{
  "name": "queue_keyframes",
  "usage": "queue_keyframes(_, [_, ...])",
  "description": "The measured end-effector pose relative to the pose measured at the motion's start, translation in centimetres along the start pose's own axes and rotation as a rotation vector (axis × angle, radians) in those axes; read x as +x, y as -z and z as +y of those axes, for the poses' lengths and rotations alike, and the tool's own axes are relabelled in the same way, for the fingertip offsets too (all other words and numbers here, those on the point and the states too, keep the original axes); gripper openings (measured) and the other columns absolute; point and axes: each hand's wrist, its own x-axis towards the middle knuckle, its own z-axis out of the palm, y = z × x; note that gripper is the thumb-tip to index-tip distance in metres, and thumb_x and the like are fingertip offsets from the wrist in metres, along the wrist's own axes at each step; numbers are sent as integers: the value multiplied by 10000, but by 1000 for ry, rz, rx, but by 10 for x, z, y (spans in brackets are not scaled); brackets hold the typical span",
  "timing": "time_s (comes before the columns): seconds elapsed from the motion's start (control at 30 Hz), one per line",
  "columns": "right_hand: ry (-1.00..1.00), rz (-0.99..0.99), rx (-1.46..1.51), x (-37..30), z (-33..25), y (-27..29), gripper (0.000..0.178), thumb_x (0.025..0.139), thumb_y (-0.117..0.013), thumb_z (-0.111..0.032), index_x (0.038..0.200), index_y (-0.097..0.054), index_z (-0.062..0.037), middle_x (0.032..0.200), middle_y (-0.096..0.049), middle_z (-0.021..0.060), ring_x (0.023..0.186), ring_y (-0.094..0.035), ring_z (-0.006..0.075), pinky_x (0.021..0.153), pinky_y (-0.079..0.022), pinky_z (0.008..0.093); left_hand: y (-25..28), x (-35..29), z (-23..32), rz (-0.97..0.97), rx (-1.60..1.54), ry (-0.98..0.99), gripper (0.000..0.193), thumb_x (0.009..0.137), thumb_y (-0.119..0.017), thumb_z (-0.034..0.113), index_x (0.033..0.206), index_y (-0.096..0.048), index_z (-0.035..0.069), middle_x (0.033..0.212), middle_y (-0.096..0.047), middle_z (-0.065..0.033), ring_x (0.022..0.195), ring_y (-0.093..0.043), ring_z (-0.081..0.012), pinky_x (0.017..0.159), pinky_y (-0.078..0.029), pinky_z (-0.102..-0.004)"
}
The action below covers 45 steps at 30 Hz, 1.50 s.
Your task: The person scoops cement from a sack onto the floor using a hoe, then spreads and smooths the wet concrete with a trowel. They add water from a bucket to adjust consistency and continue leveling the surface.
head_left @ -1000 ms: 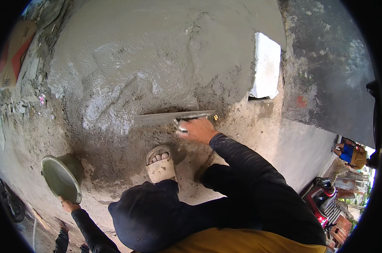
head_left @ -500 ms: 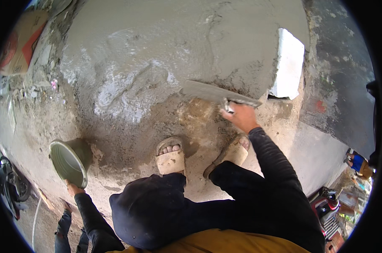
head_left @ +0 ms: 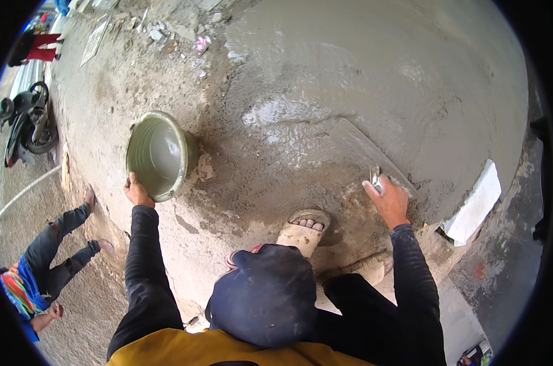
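Observation:
My left hand (head_left: 138, 191) grips the near rim of a greenish plastic bucket (head_left: 192, 154) on the left. The bucket leans with its mouth toward me, and its inside looks wet. In my right hand (head_left: 391, 200) is the handle of a long, flat plastering trowel (head_left: 369, 149). The blade lies at a slant on the wet grey cement (head_left: 423, 73), by its near edge. Rough, damp ground (head_left: 252, 183) stretches between the bucket and the trowel.
My sandalled foot (head_left: 304, 230) stands just short of the cement. A white block (head_left: 475, 204) sits at its right edge. Rubble (head_left: 166, 33) lies at the far left. Further left are a motorcycle (head_left: 32, 122) and another person (head_left: 50, 256).
The view has turned left, bringing the bucket and the other person further into sight. The trowel blade has shifted a little away from the white block. Both hands keep their hold.

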Motion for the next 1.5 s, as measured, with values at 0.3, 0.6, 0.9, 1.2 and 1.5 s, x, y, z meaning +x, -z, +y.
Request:
queue_keyframes(0.3, [367,-132,148,52,-153,-46,446,987,-602,-450,1114,-593,-22,951,-727,222,831,-718,395,711,-556,493,-1,-9,2,-74,-152,13,442,993,-685,252,1283,-471,-5,1126,-640,-128,985,-628,-212,857,-526,-346])
queue_keyframes(0.6, [254,-132,394,29,-166,6,699,857,-720,-593,1142,-645,41,995,-700,297,927,-704,429,824,-533,483,-5,-15,0,-4,-106,1,502,989,-691,291,1321,-470,-13,1141,-627,-129,1020,-606,-204,881,-507,-334])
queue_keyframes(0.9, [142,-390,529,93,-221,-16,617,851,-727,-602,993,-711,-1,961,-732,205,940,-709,288,850,-525,403,-5,-18,3,8,-105,5,489,989,-693,311,1297,-495,-12,1145,-622,-130,996,-592,-193,886,-492,-331])
queue_keyframes(1.2, [115,-246,564,116,-235,-7,514,881,-726,-558,879,-702,-44,759,-689,86,703,-649,228,690,-519,413,-3,-18,4,-17,-35,4,502,984,-698,328,1292,-486,-7,1146,-621,-134,986,-587,-189,875,-490,-331])
queue_keyframes(1.5, [101,-243,730,127,-230,-13,518,896,-731,-543,898,-709,-25,743,-663,53,674,-618,180,661,-500,373,-5,-20,7,33,75,-7,535,984,-694,353,1310,-494,-21,1183,-609,-140,1006,-583,-201,894,-485,-330])
